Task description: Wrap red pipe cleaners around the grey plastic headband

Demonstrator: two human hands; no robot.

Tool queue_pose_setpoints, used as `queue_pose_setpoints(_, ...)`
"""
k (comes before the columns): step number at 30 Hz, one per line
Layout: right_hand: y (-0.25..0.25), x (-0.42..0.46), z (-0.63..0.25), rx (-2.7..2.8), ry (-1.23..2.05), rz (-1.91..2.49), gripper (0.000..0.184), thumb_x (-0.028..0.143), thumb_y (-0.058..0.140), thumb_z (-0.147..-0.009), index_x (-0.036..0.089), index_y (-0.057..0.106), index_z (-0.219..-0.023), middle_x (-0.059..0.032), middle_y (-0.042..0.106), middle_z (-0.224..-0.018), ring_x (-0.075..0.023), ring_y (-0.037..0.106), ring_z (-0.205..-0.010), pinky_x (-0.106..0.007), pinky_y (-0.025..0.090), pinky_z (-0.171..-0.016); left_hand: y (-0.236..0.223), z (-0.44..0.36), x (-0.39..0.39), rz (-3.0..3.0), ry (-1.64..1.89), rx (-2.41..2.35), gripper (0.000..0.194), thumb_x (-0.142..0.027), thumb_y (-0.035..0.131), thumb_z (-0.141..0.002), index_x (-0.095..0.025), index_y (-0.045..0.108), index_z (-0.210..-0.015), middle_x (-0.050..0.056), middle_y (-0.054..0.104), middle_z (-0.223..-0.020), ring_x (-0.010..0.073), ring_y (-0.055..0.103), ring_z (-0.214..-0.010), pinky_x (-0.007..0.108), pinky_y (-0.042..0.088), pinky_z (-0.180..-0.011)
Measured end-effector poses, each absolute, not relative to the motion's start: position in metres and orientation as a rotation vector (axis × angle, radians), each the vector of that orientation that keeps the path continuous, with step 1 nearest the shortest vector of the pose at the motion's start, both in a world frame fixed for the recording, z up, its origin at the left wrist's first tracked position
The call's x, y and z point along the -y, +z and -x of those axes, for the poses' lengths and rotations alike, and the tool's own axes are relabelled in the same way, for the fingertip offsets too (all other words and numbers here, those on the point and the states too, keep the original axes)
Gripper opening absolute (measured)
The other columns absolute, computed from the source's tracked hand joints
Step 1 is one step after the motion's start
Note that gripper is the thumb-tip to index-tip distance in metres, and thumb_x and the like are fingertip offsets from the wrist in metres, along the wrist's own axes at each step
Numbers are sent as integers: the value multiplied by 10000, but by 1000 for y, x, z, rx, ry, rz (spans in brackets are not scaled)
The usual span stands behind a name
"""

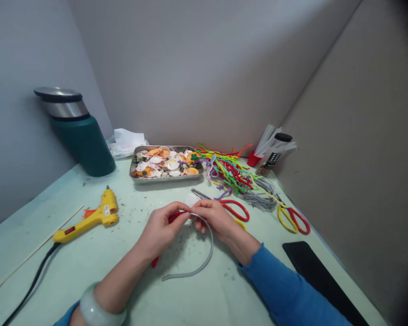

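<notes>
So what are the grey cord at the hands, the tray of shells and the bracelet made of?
Grey cord: perhaps wire with a matte coating; it holds a smooth curve. Tray: likely metal, going by its silvery shine. Bracelet: pale, polished, slightly cloudy, so maybe jade or glass; the look leaves it open.

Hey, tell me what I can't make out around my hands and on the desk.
In the head view:
Red piece: its middle, behind the left hand.
Grey cord: its upper end, lost among the fingers.
Scissors by the right hand: part of the handles, behind it.
Black cable: its far end, cut off by the bottom edge.
Dark flat object: its near end, same edge.
Jar label: too small to read.
</notes>
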State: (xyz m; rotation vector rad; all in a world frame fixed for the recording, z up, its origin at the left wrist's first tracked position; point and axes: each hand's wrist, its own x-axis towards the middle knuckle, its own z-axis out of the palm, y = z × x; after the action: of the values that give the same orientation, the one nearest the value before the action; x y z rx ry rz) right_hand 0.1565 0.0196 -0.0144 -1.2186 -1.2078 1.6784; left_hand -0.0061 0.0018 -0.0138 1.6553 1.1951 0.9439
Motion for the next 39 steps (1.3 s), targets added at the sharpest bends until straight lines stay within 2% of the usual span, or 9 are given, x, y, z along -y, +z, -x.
queue_pose_setpoints(5, -19, -20, -152, 1249, 1572, 1219, 278, 404, 625, -725, 127, 626, -705, -17, 618, -616, -71, 526, -421, -165, 388, -361, -13, 8, -5, -1561, 1004, -1279, 240, -376, 560, -804, -168, 667, -853, 28, 681, -789, 157, 571, -711, 252, 416, -666)
queue_pose_setpoints(7, -21, -21, -151, 1235, 1522, 1211, 310, 436, 597, -750, 128, 634, -750, -28, 631, -662, -81, 545, -451, -166, 387, -357, -13, 9, -7, -1474, 1048, -1338, 250, -388, 591, -780, -159, 670, -842, 22, 658, -735, 140, 543, -642, 239, 399, -599)
queue_pose_setpoints(11, -25, -23, -152, 1168, 1431, 1228, 316, 443, 582, -776, 134, 625, -829, -11, 607, -615, -89, 541, -462, -161, 388, -360, -11, 12, -10, -1190, 1091, -1353, 302, -399, 648, -728, -145, 656, -892, -62, 452, -471, 73, 328, -395, 204, 226, -392)
queue_pose_setpoints(15, -29, -24, -153, 1159, 1399, 1187, 337, 466, 583, -782, 131, 611, -802, -27, 632, -675, -79, 534, -443, -164, 388, -361, -9, 14, -10, -893, 1145, -1257, 327, -388, 689, -693, -145, 613, -898, -116, 288, -425, 38, 185, -355, 182, 122, -351)
queue_pose_setpoints(19, -30, -22, -153, 1226, 1418, 1115, 398, 511, 529, -826, 127, 627, -785, -1, 600, -598, -61, 499, -392, -164, 376, -376, -9, 14, -10, -775, 1134, -1156, 329, -382, 711, -687, -149, 591, -886, -125, 254, -462, 25, 148, -369, 165, 109, -343)
queue_pose_setpoints(24, -26, -19, -154, 1267, 1372, 1141, 391, 499, 534, -830, 136, 606, -704, 24, 555, -504, -43, 421, -339, -156, 303, -352, -11, 13, -9, -830, 968, -1135, 325, -412, 689, -712, -145, 598, -873, -119, 262, -473, 25, 158, -357, 164, 123, -320)
queue_pose_setpoints(28, -26, -20, -155, 1226, 1341, 1185, 376, 500, 542, -819, 151, 579, -684, 40, 522, -469, -51, 401, -332, -163, 275, -337, -11, 12, -8, -849, 986, -1148, 325, -421, 685, -715, -142, 605, -861, -117, 257, -468, 26, 163, -354, 162, 123, -315)
queue_pose_setpoints(35, -38, -23, -153, 1228, 1271, 1099, 269, 437, 632, -775, 191, 525, -797, 71, 502, -537, -67, 425, -390, -180, 329, -375, -8, 13, -7, -785, 1046, -1083, 291, -387, 695, -709, -149, 597, -845, -123, 244, -463, 25, 135, -360, 160, 122, -323)
queue_pose_setpoints(39, -43, -22, -153, 1317, 1170, 1081, 309, 409, 662, -761, 204, 514, -938, 63, 508, -621, -81, 456, -459, -192, 368, -425, -9, 14, -7, -778, 1054, -1034, 268, -377, 693, -717, -146, 593, -809, -119, 255, -472, 19, 135, -362, 158, 112, -329)
